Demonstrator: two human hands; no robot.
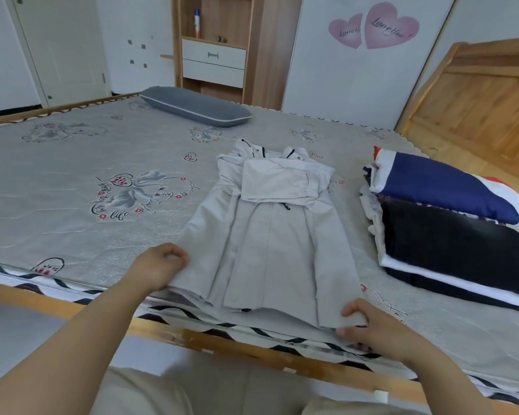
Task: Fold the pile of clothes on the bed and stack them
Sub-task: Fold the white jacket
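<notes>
A pale grey jacket lies lengthwise on the bed, its collar toward the far side and both sleeves folded across its chest. My left hand grips the hem at the jacket's near left corner. My right hand pinches the hem at the near right corner, close to the mattress edge. To the right, a stack of folded clothes sits on the bed, with a blue, white and red piece on top and dark and white pieces below.
The bed has a grey sheet printed with swans and hearts. A grey pillow lies at the far side. The wooden bed frame runs just below my hands. A wooden headboard leans at the right, a shelf unit stands behind.
</notes>
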